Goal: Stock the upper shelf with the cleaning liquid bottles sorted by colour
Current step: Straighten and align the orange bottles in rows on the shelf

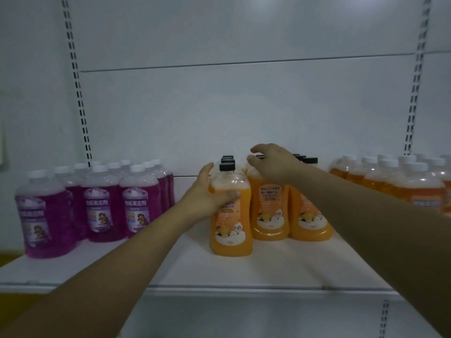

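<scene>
On the white upper shelf (244, 272) stand three groups of bottles. Purple bottles (102, 211) with white caps fill the left. Orange black-capped bottles (268, 215) stand in the middle, and orange white-capped bottles (415, 189) crowd the right. My left hand (207, 196) grips the shoulder of the front orange black-capped bottle (230, 225), which stands on the shelf. My right hand (273, 164) rests over the tops of the middle bottles behind it, fingers curved down on a cap that it hides.
The shelf's white back panel (244, 106) rises behind the bottles, with slotted uprights (80, 98) left and right. Bare shelf lies between the purple group and the middle orange group, and along the front edge (231, 289).
</scene>
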